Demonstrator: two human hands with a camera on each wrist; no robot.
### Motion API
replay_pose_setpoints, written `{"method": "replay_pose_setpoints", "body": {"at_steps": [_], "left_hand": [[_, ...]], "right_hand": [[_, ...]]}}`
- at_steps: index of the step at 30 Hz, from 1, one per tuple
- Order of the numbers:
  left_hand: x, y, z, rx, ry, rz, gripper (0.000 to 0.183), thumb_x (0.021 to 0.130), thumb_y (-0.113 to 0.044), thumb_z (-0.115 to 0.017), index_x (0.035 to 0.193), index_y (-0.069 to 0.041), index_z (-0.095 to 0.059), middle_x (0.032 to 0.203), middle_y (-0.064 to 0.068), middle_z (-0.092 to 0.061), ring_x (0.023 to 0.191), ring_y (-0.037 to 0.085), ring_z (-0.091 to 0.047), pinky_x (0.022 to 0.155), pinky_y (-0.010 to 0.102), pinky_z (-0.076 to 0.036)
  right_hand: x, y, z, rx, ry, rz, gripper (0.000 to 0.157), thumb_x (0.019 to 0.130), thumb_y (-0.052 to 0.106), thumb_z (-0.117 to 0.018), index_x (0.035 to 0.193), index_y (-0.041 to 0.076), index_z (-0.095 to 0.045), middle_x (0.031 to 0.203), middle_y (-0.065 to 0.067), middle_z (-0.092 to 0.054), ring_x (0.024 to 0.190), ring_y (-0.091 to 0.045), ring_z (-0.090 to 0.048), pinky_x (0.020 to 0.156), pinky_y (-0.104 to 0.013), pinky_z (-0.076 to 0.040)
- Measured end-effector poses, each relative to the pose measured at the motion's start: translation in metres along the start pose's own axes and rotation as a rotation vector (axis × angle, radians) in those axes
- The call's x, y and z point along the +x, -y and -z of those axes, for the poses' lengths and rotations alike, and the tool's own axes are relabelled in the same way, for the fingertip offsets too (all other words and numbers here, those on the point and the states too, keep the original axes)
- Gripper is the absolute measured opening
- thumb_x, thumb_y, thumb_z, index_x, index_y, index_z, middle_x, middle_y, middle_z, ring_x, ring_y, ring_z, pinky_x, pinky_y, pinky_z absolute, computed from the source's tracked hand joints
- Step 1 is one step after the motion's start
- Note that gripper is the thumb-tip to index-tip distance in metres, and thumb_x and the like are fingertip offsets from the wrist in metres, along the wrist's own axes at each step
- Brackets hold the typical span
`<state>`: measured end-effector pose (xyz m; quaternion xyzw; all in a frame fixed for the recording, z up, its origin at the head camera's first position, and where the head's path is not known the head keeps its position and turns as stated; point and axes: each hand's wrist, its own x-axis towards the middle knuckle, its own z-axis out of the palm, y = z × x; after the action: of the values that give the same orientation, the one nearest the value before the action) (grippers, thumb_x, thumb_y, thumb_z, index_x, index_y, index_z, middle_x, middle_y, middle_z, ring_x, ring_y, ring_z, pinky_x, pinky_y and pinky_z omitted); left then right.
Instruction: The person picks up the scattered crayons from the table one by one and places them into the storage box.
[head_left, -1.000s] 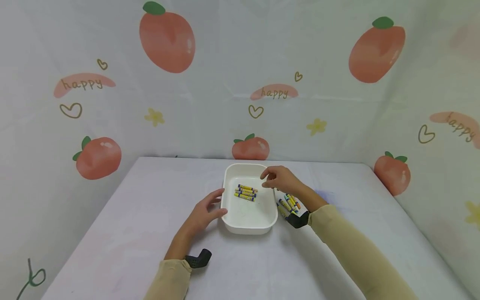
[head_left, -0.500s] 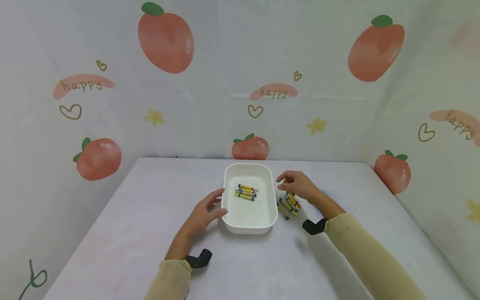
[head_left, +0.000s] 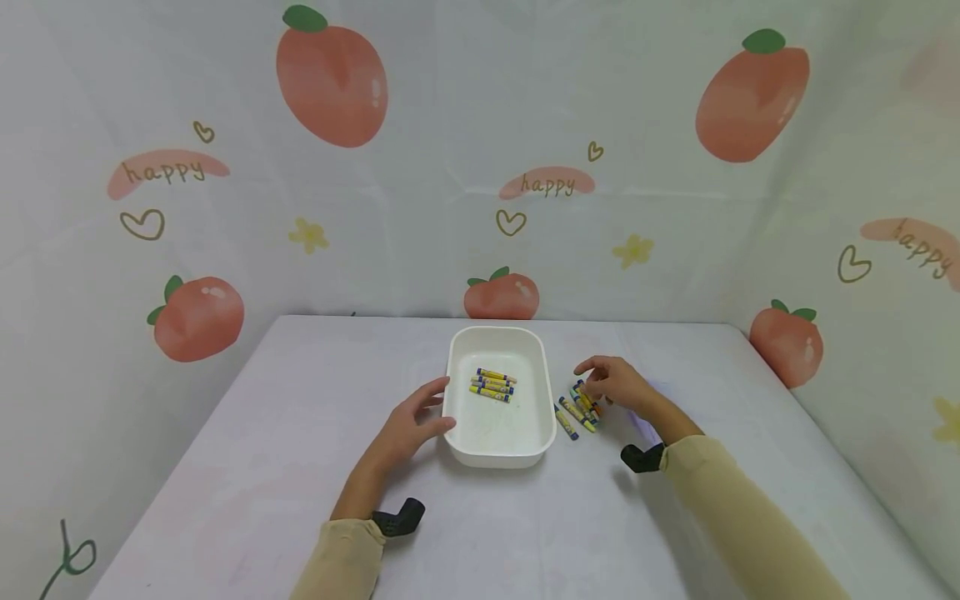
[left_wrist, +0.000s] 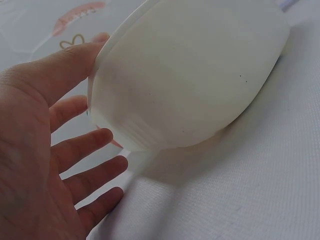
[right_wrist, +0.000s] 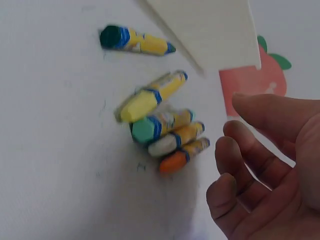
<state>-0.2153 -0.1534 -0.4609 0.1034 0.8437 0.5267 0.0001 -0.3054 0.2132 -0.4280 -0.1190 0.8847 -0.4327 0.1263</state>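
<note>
My left hand (head_left: 408, 425) rests at the left side of a white plastic tray (head_left: 495, 460). In the left wrist view its thumb touches the tray's rim, and the other fingers spread loosely by the wall. Inside the tray several yellow-wrapped crayons (head_left: 491, 394) lie side by side. My right hand (head_left: 618, 385) hovers over loose crayons right of the tray, fingers bent and holding nothing. The right wrist view shows a dark green crayon (right_wrist: 137, 41) apart from the rest. A yellow crayon (right_wrist: 152, 97), a light green crayon (right_wrist: 162, 125) and an orange crayon (right_wrist: 185, 155) lie grouped together.
A white cloth (head_left: 300, 467) covers the table. Behind it hangs a white backdrop (head_left: 420, 225) printed with red fruit. A purple smudge (head_left: 645, 427) marks the cloth beside my right wrist. Black wrist mounts (head_left: 399, 517) sit on both arms.
My right hand has moved from above the tray to the right, and now hangs over the loose crayons. The left hand and the crayons in the tray stay where they were.
</note>
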Motion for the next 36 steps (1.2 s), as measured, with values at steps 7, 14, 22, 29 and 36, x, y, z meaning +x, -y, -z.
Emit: {"method": "replay_pose_setpoints", "body": {"at_steps": [7,14,22,29,36], "left_hand": [[0.001,-0.001,-0.001,-0.006,-0.004,0.003,0.065,0.087,-0.026,-0.072,0.146,-0.018,-0.045,0.148,0.001,-0.044,0.130,0.026,-0.046,0.109,0.049,-0.034],[0.000,0.000,0.000,-0.009,0.011,0.012,0.066,0.087,-0.026,-0.072,0.147,-0.018,-0.044,0.149,0.003,-0.044,0.130,0.028,-0.046,0.109,0.051,-0.034],[-0.001,-0.003,0.004,-0.017,0.003,0.047,0.064,0.087,-0.029,-0.071,0.146,-0.023,-0.045,0.146,0.002,-0.047,0.129,0.028,-0.046,0.107,0.056,-0.034],[0.000,-0.001,0.003,-0.013,0.001,0.045,0.064,0.087,-0.029,-0.072,0.146,-0.022,-0.045,0.146,0.002,-0.046,0.130,0.028,-0.046,0.106,0.055,-0.035],[0.001,0.002,0.001,-0.024,0.010,0.039,0.065,0.087,-0.028,-0.072,0.146,-0.020,-0.045,0.147,0.002,-0.045,0.130,0.028,-0.045,0.108,0.054,-0.034]], "right_hand": [[0.001,-0.013,0.009,-0.055,0.047,-0.006,0.034,0.086,0.004,-0.067,0.120,0.001,-0.063,0.087,-0.008,-0.061,0.073,-0.019,-0.051,0.061,-0.029,-0.045],[0.002,-0.011,0.016,-0.203,0.101,0.049,0.041,0.084,0.005,-0.071,0.124,-0.001,-0.061,0.085,-0.008,-0.060,0.075,-0.020,-0.052,0.066,-0.031,-0.044],[0.012,-0.011,0.017,-0.374,0.175,0.008,0.046,0.087,0.012,-0.072,0.131,0.006,-0.059,0.089,-0.004,-0.062,0.079,-0.019,-0.055,0.071,-0.033,-0.047],[0.007,-0.002,0.022,-0.401,0.240,0.024,0.047,0.089,0.017,-0.070,0.134,0.008,-0.057,0.089,-0.006,-0.060,0.079,-0.021,-0.054,0.069,-0.032,-0.046],[0.013,-0.009,0.019,-0.404,0.220,-0.019,0.045,0.089,0.013,-0.069,0.133,0.010,-0.059,0.090,-0.005,-0.060,0.080,-0.020,-0.054,0.071,-0.034,-0.046]]}}
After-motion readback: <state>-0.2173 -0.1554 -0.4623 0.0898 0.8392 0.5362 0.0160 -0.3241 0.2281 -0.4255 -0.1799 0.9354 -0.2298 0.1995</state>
